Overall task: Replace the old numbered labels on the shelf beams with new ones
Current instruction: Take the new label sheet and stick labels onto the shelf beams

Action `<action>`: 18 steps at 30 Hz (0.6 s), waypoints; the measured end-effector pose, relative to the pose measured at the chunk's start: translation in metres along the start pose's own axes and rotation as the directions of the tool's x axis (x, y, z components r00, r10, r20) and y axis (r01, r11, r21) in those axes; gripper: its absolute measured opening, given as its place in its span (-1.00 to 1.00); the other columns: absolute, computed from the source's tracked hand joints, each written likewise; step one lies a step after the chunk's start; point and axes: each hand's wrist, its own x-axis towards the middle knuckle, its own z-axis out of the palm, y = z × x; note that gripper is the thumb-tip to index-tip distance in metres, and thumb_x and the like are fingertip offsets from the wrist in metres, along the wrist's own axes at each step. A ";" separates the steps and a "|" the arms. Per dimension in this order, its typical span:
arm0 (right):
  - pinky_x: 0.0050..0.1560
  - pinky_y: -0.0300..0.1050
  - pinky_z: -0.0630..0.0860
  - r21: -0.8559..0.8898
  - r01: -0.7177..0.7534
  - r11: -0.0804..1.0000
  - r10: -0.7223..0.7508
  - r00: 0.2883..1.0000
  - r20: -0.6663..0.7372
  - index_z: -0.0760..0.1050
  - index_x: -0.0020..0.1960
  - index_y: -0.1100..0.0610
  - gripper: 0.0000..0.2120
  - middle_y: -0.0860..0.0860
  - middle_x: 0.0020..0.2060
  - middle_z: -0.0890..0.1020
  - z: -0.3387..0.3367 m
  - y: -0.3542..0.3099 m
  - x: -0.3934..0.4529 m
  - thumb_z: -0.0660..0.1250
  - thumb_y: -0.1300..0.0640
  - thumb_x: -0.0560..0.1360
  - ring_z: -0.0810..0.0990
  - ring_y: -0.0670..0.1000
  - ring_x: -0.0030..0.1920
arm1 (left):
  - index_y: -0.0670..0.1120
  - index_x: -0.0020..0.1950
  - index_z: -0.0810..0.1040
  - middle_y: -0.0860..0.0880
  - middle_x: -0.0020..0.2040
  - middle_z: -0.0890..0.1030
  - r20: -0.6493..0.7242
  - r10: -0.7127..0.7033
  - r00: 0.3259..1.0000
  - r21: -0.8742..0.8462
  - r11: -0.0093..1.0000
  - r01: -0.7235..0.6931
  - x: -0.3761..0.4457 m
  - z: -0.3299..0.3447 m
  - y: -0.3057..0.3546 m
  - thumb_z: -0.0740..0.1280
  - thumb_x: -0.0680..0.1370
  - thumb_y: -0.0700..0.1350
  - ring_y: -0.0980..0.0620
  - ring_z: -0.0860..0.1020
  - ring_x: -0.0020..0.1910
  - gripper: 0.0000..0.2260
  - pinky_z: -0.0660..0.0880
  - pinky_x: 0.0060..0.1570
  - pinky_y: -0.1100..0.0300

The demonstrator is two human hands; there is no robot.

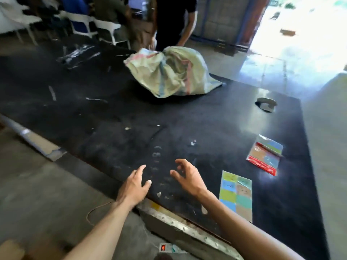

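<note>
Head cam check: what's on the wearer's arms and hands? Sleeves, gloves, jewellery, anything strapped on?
Nothing is worn as far as the frame shows. The left hand and right hand are both bare, with no gloves, rings or tape visible. Both forearms are uncovered down to the bottom edge of the picture, so no sleeve cuff shows. No watch, wristband, cable or marking appears on either wrist.

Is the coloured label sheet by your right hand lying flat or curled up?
Flat. The label sheet lies spread on the black table, all coloured squares facing up, just right of the right hand, which is not touching it.
</note>
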 end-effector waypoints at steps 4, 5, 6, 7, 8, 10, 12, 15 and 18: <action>0.22 0.08 0.48 0.028 -0.166 0.986 0.168 0.980 -0.107 0.41 0.32 0.00 -0.55 -0.03 0.06 0.58 -0.036 0.053 -0.015 0.36 -0.13 0.49 0.55 0.04 0.15 | 0.07 0.52 0.26 -0.04 0.38 0.48 0.117 0.100 0.988 0.011 0.995 -0.102 0.011 0.046 0.053 0.30 0.56 0.04 -0.10 0.52 0.28 -0.46 0.51 0.18 0.02; 0.22 0.06 0.48 0.030 -0.207 0.978 0.209 0.969 -0.134 0.41 0.33 0.01 -0.54 -0.01 0.07 0.59 -0.044 0.067 -0.021 0.36 -0.13 0.50 0.55 0.04 0.15 | 0.07 0.52 0.27 -0.05 0.37 0.49 0.152 0.121 0.981 0.006 0.992 -0.123 0.012 0.059 0.066 0.31 0.56 0.03 -0.10 0.53 0.28 -0.47 0.51 0.18 0.02; 0.23 0.04 0.48 0.026 -0.244 0.970 0.245 0.956 -0.160 0.41 0.33 0.03 -0.54 0.01 0.09 0.59 -0.050 0.079 -0.025 0.36 -0.11 0.50 0.55 0.03 0.16 | 0.06 0.51 0.28 -0.06 0.36 0.50 0.185 0.138 0.973 0.001 0.990 -0.140 0.013 0.071 0.076 0.31 0.55 0.02 -0.10 0.53 0.27 -0.47 0.51 0.19 0.01; 0.24 0.02 0.47 0.026 -0.294 0.956 0.293 0.938 -0.187 0.42 0.33 0.04 -0.55 0.03 0.11 0.59 -0.056 0.093 -0.030 0.36 -0.09 0.50 0.54 0.04 0.17 | 0.05 0.51 0.29 -0.07 0.35 0.50 0.223 0.156 0.962 -0.005 0.987 -0.159 0.014 0.084 0.088 0.32 0.55 0.02 -0.10 0.53 0.26 -0.47 0.50 0.20 0.01; 0.26 0.01 0.45 0.022 -0.342 0.940 0.338 0.917 -0.209 0.42 0.34 0.05 -0.55 0.05 0.14 0.59 -0.061 0.104 -0.035 0.37 -0.08 0.51 0.53 0.05 0.20 | 0.03 0.50 0.30 -0.08 0.34 0.51 0.253 0.169 0.952 -0.016 0.985 -0.171 0.014 0.096 0.096 0.33 0.55 0.01 -0.10 0.54 0.25 -0.47 0.49 0.22 0.02; 0.30 0.03 0.41 0.029 -0.450 0.892 0.443 0.861 -0.251 0.40 0.35 0.06 -0.53 0.08 0.22 0.54 -0.069 0.126 -0.046 0.37 -0.07 0.50 0.49 0.09 0.26 | 0.01 0.50 0.31 -0.07 0.36 0.51 0.334 0.195 0.922 -0.012 0.979 -0.202 0.013 0.119 0.111 0.33 0.54 0.02 -0.07 0.53 0.27 -0.47 0.47 0.27 0.04; 0.29 0.06 0.43 0.035 -0.555 0.831 0.542 0.795 -0.272 0.37 0.39 0.06 -0.48 0.09 0.28 0.48 -0.074 0.147 -0.056 0.37 -0.06 0.49 0.45 0.13 0.30 | 0.02 0.52 0.29 -0.04 0.41 0.47 0.413 0.213 0.885 0.012 0.971 -0.239 0.007 0.141 0.126 0.31 0.54 0.04 -0.05 0.47 0.36 -0.45 0.43 0.32 0.02; 0.26 0.13 0.44 0.071 -0.675 0.734 0.663 0.690 -0.289 0.28 0.43 0.08 -0.39 0.12 0.25 0.42 -0.074 0.172 -0.072 0.36 -0.09 0.46 0.39 0.17 0.30 | 0.01 0.56 0.21 0.02 0.51 0.36 0.487 0.233 0.842 0.045 0.956 -0.290 -0.003 0.167 0.145 0.28 0.56 0.04 -0.03 0.37 0.45 -0.41 0.38 0.39 -0.02; 0.24 0.13 0.41 0.126 -0.740 0.661 0.738 0.609 -0.291 0.21 0.44 0.11 -0.32 0.15 0.27 0.36 -0.068 0.186 -0.081 0.37 -0.12 0.45 0.33 0.19 0.33 | 0.00 0.58 0.16 0.02 0.57 0.25 0.517 0.262 0.815 0.070 0.936 -0.346 -0.007 0.187 0.155 0.25 0.57 0.05 -0.05 0.30 0.48 -0.40 0.35 0.42 -0.04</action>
